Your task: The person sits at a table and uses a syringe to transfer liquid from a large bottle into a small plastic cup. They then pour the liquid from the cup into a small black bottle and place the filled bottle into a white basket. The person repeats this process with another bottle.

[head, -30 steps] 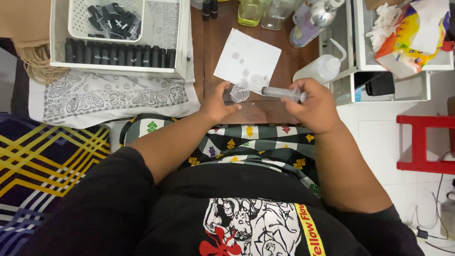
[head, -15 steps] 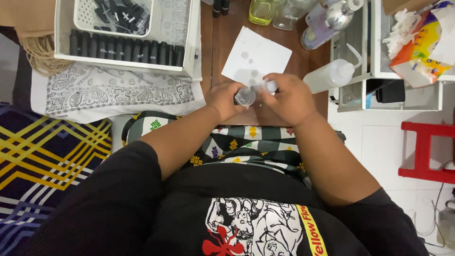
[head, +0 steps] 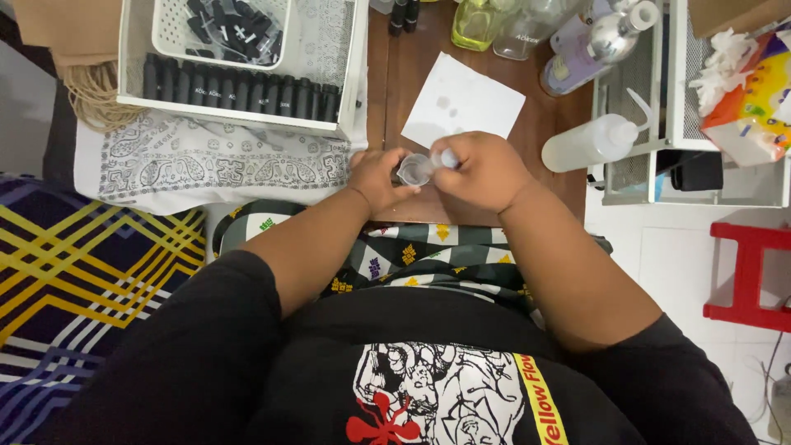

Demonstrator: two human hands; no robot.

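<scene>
Pinching a small clear vial (head: pixel 414 168) between both hands, left (head: pixel 377 177) and right (head: pixel 484 169), seemingly closed on it

The scene is lit evenly and brightly from above; soft shadows are cast, the white paper sheet (head: pixel 465 103) is slightly overexposed, edges mildly softened.

A crumpled yellow and red packet (head: pixel 754 99) with white tissue spilling from it sits in the wire rack at the upper right. A brown cardboard box (head: pixel 733 12) stands just above it at the frame's top edge. A purple label wraps the silver-capped bottle (head: pixel 577 58) left of the rack.
</scene>
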